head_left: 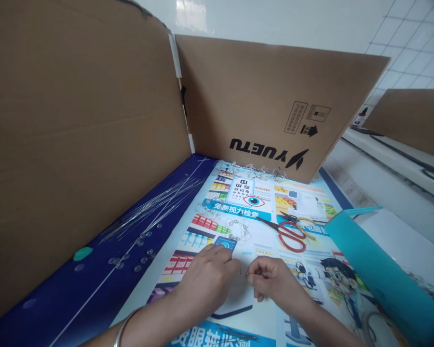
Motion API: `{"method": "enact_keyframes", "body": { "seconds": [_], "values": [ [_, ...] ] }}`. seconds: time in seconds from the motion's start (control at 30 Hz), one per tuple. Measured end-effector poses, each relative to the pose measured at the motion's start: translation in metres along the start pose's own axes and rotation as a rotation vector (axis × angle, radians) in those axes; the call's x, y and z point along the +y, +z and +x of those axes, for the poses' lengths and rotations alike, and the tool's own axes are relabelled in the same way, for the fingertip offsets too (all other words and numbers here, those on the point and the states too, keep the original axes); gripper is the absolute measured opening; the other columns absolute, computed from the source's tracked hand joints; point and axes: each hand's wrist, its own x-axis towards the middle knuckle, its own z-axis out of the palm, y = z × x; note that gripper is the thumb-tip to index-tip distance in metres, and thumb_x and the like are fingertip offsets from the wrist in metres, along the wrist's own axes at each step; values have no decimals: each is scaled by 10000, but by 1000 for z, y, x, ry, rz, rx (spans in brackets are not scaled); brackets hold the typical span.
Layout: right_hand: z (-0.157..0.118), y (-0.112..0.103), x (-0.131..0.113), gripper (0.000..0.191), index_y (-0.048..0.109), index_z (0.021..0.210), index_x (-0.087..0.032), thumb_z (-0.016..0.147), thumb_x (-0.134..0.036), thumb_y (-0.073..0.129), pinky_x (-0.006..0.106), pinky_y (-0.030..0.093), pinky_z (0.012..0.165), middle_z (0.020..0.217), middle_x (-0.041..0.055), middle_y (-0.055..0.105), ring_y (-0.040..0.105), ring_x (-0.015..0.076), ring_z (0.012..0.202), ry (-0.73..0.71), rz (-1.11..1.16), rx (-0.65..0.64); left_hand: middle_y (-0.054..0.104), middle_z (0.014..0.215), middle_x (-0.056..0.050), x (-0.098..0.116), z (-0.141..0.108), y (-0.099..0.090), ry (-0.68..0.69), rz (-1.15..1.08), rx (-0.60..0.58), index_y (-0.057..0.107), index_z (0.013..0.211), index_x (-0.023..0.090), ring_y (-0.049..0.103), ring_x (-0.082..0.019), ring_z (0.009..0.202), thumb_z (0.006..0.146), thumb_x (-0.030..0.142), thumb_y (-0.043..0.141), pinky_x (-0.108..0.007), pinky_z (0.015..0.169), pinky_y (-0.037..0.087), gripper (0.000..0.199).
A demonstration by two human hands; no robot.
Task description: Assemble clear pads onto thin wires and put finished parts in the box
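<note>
My left hand (212,271) is closed low over the printed sheet (238,299), fingers curled under and largely hidden. Facing it across a small gap, my right hand (271,278) is pinched, thumb against forefinger. A tiny dark sliver shows near the fingertips, too small to name. Just beyond my hands lies a loop of thin wire with clear beads (237,229). Red-handled scissors (291,237) rest past my right hand, and yellow-handled pliers (296,220) lie partly against them.
Straight lengths of thin wire (155,205) and several loose clear beads (138,243) lie on the blue cloth at left. More wire pieces (262,171) sit along the back cardboard panel (267,106). A turquoise box (379,265) stands at right. Another cardboard panel (79,120) walls the left.
</note>
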Motion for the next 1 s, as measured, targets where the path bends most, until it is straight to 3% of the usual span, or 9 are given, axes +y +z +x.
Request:
{"method": "enact_keyframes", "body": {
  "seconds": [0.13, 0.3, 0.5, 0.73, 0.93, 1.0],
  "values": [
    [0, 3, 3, 42, 550, 673, -160, 672, -192, 522, 190, 420, 436, 481, -63, 485, 481, 77, 426, 0, -29, 28, 568, 712, -28, -3, 1, -4, 16, -54, -49, 586, 723, 194, 508, -183, 710, 773, 89, 500, -309, 647, 365, 145],
    [-1, 9, 1, 107, 545, 602, -167, 634, -107, 462, 162, 338, 418, 485, -61, 458, 435, 66, 446, -85, -227, 76, 588, 728, -37, 0, -1, -10, 43, -40, -100, 593, 729, 182, 521, -194, 717, 758, 45, 476, -298, 631, 364, 183],
    [-3, 11, -1, 111, 562, 605, -169, 651, -114, 476, 170, 328, 430, 502, -47, 498, 464, 80, 470, -114, -308, 87, 580, 668, -30, -2, -3, -3, -85, -146, -145, 601, 672, 167, 498, -142, 568, 748, 56, 437, -251, 515, 300, 213],
    [-3, 9, 4, 68, 577, 670, -166, 671, -154, 509, 204, 425, 466, 475, -43, 541, 524, 101, 452, 11, -45, 53, 619, 710, 8, -13, 4, 3, -178, -608, -82, 631, 698, 185, 556, -131, 686, 679, 30, 444, -219, 631, 364, 243],
    [-3, 7, -5, 59, 576, 687, -153, 677, -210, 587, 227, 451, 486, 500, -19, 592, 565, 117, 465, 0, 87, 93, 512, 507, 45, -13, 8, 10, -464, -1243, -184, 573, 675, 157, 483, -101, 482, 709, 185, 554, -201, 479, 343, 48],
    [-3, 7, -7, 92, 574, 694, -148, 691, -236, 602, 230, 448, 490, 507, -8, 603, 563, 116, 466, -9, 121, 100, 507, 495, 49, -11, 8, 13, -497, -1448, -177, 552, 675, 153, 469, -92, 460, 701, 242, 609, -204, 477, 353, 109]
  ]
}}
